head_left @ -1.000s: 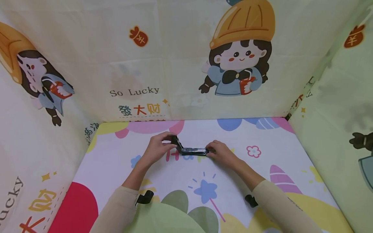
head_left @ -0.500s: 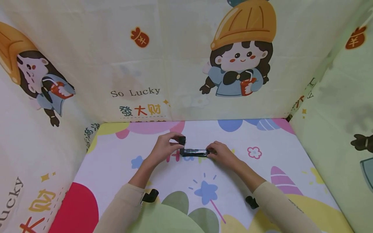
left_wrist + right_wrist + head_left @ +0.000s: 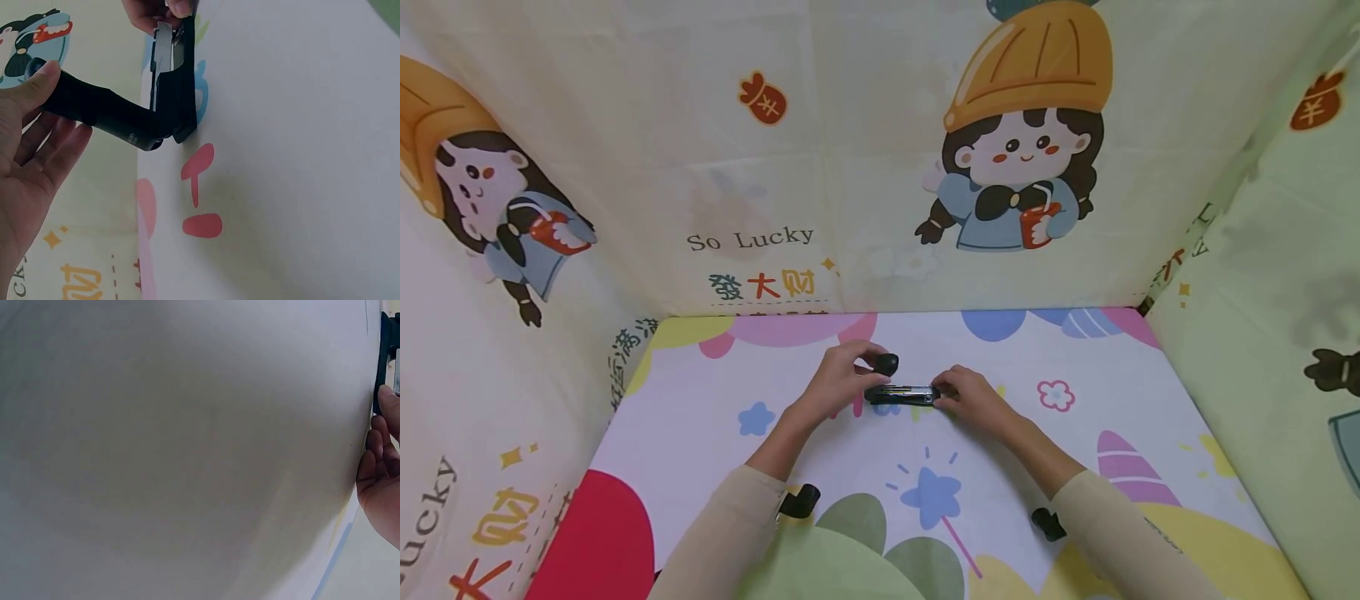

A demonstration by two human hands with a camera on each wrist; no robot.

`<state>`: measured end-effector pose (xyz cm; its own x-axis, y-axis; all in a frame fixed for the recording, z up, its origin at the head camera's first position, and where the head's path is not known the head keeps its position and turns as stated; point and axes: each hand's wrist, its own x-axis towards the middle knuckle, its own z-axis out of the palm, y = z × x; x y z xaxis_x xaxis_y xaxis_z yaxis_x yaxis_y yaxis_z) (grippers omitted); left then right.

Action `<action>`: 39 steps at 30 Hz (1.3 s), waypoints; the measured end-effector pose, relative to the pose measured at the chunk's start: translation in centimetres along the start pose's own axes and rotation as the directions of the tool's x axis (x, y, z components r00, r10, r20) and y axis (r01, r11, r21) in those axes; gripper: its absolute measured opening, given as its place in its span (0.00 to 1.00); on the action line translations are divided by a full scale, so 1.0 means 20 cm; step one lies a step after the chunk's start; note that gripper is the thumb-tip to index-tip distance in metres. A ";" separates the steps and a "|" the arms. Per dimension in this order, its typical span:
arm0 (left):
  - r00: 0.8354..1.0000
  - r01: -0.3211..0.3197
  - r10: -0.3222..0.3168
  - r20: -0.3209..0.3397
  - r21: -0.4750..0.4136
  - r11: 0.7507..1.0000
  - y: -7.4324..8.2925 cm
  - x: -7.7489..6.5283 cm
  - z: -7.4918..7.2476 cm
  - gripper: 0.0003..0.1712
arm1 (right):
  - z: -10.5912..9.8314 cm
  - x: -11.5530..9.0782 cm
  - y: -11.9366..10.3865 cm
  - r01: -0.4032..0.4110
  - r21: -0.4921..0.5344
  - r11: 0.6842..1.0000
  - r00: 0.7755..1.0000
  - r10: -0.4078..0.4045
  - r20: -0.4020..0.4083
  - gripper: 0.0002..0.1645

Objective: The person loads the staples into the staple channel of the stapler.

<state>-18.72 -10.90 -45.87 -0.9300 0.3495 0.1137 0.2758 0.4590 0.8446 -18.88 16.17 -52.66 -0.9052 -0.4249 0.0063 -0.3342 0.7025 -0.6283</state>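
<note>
A black stapler (image 3: 901, 396) lies on the patterned tabletop between my two hands, opened at its hinge. My left hand (image 3: 842, 379) pinches the far end of its raised top arm (image 3: 100, 106) between thumb and fingers. In the left wrist view this arm stands at a wide angle to the base, and the silvery metal magazine (image 3: 164, 50) shows along the base. My right hand (image 3: 967, 395) holds the base's other end between thumb and fingers, low at the table. At the right edge of the right wrist view, my right thumb (image 3: 389, 403) presses on the base.
A white table cover (image 3: 1000, 450) with colourful prints lies under the stapler. Cream printed cloth (image 3: 865, 167) rises behind the table and on both sides. Black camera mounts sit on my left wrist (image 3: 801, 501) and right wrist (image 3: 1048, 523).
My left hand has moved right, swinging the stapler's top arm from leaning left to leaning over the base. My right hand and the base have stayed almost in place.
</note>
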 end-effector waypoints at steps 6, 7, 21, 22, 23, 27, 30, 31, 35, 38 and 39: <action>1.000 -0.024 0.023 0.011 0.041 0.999 0.00 0.02 0.03 0.19 | 0.00 0.00 0.00 -0.011 0.009 1.000 1.000 0.011 -0.004 0.17; 1.000 -0.029 0.029 0.013 0.049 0.998 0.00 0.02 0.04 0.19 | -0.01 -0.01 0.00 -0.013 0.016 1.000 1.000 0.013 -0.004 0.17; 0.994 -0.098 0.089 0.068 0.131 0.987 0.01 0.07 0.10 0.19 | -0.01 -0.01 -0.01 0.031 0.033 0.999 0.999 -0.030 -0.018 0.15; 0.993 -0.102 0.093 0.071 0.137 0.985 0.01 0.08 0.11 0.19 | -0.01 -0.01 0.00 0.030 0.035 0.999 0.999 -0.030 -0.017 0.15; 0.993 -0.106 0.097 0.074 0.139 0.985 0.01 0.08 0.11 0.19 | -0.02 -0.01 0.00 0.027 0.032 0.999 1.000 -0.026 -0.017 0.15; 0.990 -0.122 0.109 0.088 0.153 0.981 0.00 0.10 0.13 0.19 | -0.02 -0.01 0.00 0.027 0.024 0.999 1.000 -0.026 -0.015 0.15; 0.989 -0.128 0.110 0.101 0.181 0.975 0.00 0.11 0.14 0.19 | -0.02 -0.01 0.00 0.033 0.015 0.999 0.999 -0.032 -0.015 0.16; 0.989 -0.126 0.107 0.106 0.189 0.974 0.01 0.11 0.15 0.20 | -0.02 -0.01 0.00 0.034 0.012 0.999 0.999 -0.033 -0.016 0.16; 0.987 -0.121 0.094 0.130 0.218 0.968 0.01 0.12 0.16 0.19 | -0.01 -0.01 0.00 0.034 0.004 0.999 0.999 -0.034 -0.018 0.16; 0.985 -0.125 0.092 0.148 0.234 0.964 0.02 0.12 0.17 0.18 | -0.01 -0.01 0.01 0.030 -0.001 1.000 0.999 -0.031 -0.016 0.16; 0.984 -0.127 0.091 0.155 0.242 0.962 0.02 0.12 0.18 0.19 | -0.01 -0.01 0.01 0.030 -0.004 1.000 0.999 -0.030 -0.016 0.16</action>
<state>-20.04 -6.95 -47.07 -0.8523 0.5120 0.1075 0.4421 0.5950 0.6713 -18.88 16.45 -52.63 -0.8988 -0.4366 0.0378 -0.3623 0.6917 -0.6248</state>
